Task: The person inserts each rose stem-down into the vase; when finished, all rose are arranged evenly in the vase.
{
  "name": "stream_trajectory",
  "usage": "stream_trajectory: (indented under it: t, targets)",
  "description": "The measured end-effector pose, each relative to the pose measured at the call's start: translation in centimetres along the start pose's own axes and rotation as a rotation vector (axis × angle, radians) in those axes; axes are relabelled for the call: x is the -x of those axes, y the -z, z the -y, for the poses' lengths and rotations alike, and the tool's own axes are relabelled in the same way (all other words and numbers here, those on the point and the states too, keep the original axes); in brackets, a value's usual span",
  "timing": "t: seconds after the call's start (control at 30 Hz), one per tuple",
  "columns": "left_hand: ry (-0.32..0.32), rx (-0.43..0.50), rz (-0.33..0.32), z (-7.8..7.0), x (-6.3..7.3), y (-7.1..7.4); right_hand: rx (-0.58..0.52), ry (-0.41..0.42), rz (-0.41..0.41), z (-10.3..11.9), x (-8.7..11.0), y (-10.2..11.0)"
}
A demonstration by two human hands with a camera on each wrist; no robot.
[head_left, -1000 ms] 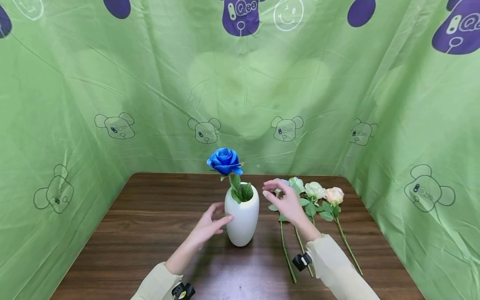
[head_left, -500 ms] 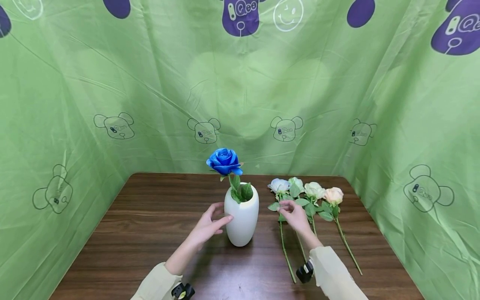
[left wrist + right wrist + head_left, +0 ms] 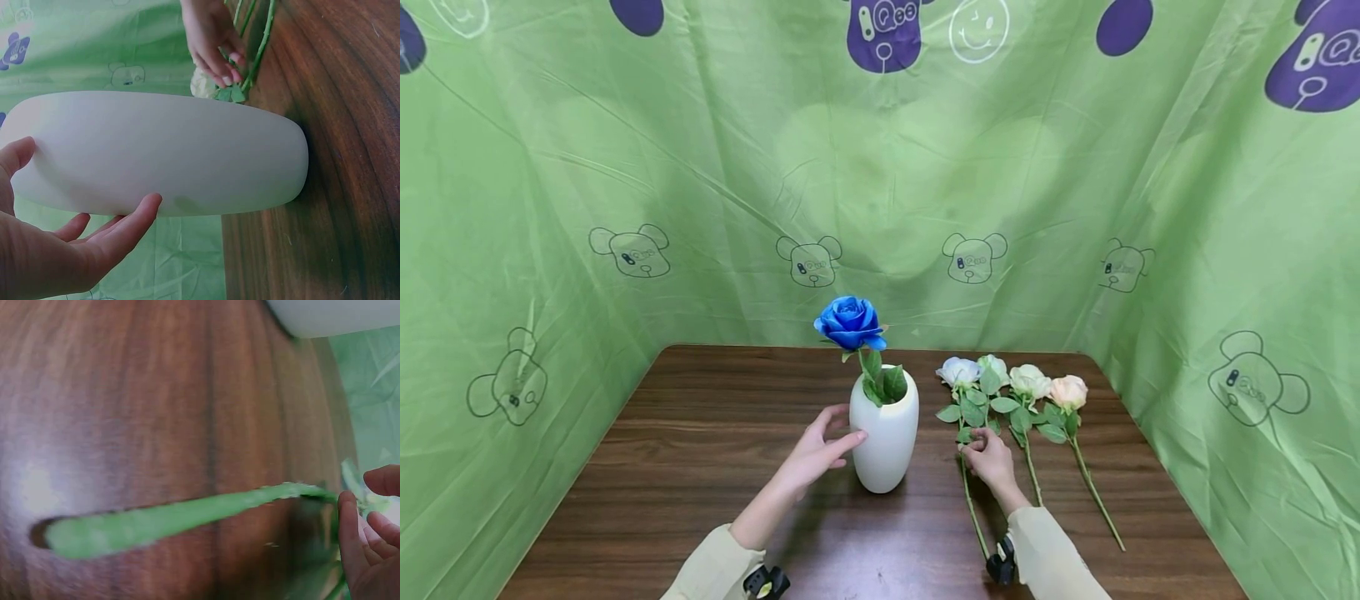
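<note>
A tall white vase [image 3: 886, 442] stands upright on the table, with one blue rose [image 3: 851, 323] in it. My left hand [image 3: 811, 454] is at the vase's left side, its thumb on the front and its fingertips loosely touching the side. In the left wrist view its fingers [image 3: 134, 225] are spread, with the palm apart from the vase. To the right, my right hand [image 3: 991, 461] is over the stem of the pale blue rose [image 3: 958, 372], which lies on the table. The right wrist view shows the stem [image 3: 162, 519] passing by the fingertips, with a gap between thumb and forefinger.
Beside the pale blue rose lie a greenish-white rose [image 3: 992, 370], a cream rose [image 3: 1030, 382] and a peach rose [image 3: 1068, 392], their leaves overlapping. The dark wooden table [image 3: 700, 450] is enclosed by green printed cloth [image 3: 887, 183].
My right hand has gone from near the vase mouth, right and down, to the stem of the pale blue rose. The left hand and vase have stayed put.
</note>
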State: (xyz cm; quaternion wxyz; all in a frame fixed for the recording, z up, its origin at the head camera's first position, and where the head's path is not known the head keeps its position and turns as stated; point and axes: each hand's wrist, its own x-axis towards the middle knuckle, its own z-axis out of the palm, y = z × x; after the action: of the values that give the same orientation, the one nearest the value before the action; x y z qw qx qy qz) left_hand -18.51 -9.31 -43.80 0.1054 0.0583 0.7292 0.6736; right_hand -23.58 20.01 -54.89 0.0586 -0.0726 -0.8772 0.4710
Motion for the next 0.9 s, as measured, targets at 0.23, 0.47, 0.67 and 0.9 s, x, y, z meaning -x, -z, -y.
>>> stream_trajectory:
  t: [0.23, 0.47, 0.67, 0.9]
  targets:
    - [0.0, 0.002, -0.001, 0.0, 0.0, 0.0, 0.12, -0.039, 0.002, -0.5, 0.0, -0.7]
    - [0.002, -0.001, 0.002, 0.1, 0.0, 0.0, 0.231, -0.082, -0.005, -0.3, 0.0, -1.1]
    - [0.005, -0.005, 0.005, -0.1, 0.2, -0.1, 0.221, -0.034, -0.005, -0.4, 0.0, -1.0]
    - [0.003, 0.001, -0.002, -0.2, 0.1, -0.1, 0.013, 0.028, 0.064, -0.3, 0.2, -0.5]
